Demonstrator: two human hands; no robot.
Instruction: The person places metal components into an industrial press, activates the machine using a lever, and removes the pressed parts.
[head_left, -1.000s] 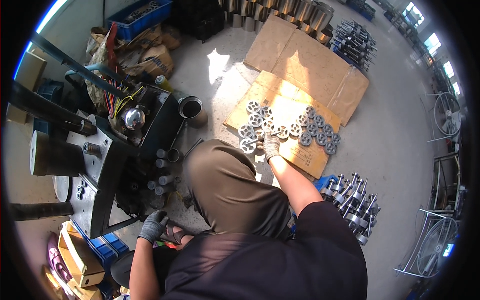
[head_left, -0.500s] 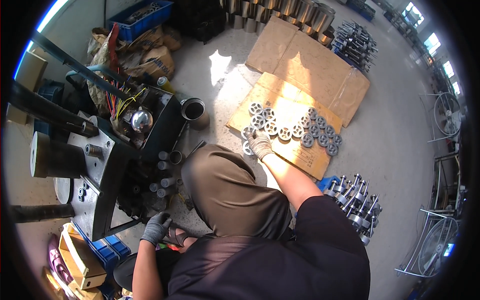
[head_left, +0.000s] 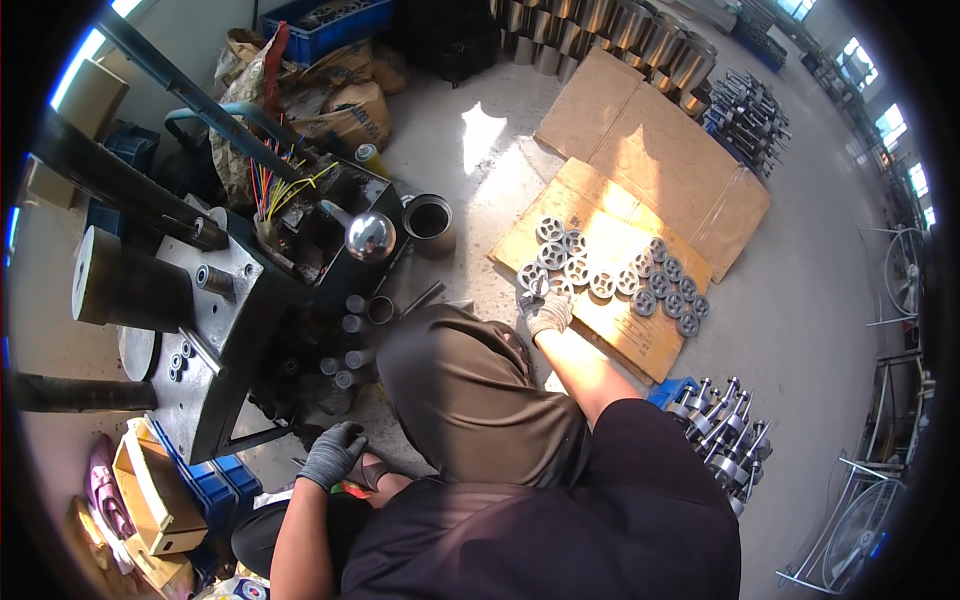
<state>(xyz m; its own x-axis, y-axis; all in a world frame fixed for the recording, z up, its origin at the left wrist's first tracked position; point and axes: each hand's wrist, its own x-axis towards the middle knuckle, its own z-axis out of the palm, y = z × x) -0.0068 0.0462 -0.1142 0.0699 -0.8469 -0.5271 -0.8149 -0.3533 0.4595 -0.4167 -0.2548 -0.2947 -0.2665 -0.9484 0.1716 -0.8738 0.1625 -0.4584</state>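
Note:
My right hand (head_left: pixel 548 314), in a grey work glove, reaches to the near left edge of a group of spoked metal wheels (head_left: pixel 577 270) lying on a cardboard sheet (head_left: pixel 640 335). Its fingers are closed at a grey spoked wheel (head_left: pixel 560 288) that the glove partly covers; another wheel (head_left: pixel 531 277) lies right by the fingertips. My left hand (head_left: pixel 335 455), also gloved, hovers or rests over my left leg, fingers loosely bent and apart, with nothing visible in it.
A dark machine (head_left: pixel 225 330) with thick posts stands on the left, a metal cylinder (head_left: pixel 430 225) beside it. Shafts with round parts (head_left: pixel 715 430) stand in a blue crate at right. Blue bins and a wooden box (head_left: pixel 155 490) are at lower left. Shiny cylinders (head_left: pixel 610 40) line the back.
The whole view has shifted, so the scene sits farther right and lower. My right hand has drawn back slightly from the wheels, and the nearest wheel has changed place. My left hand stays low.

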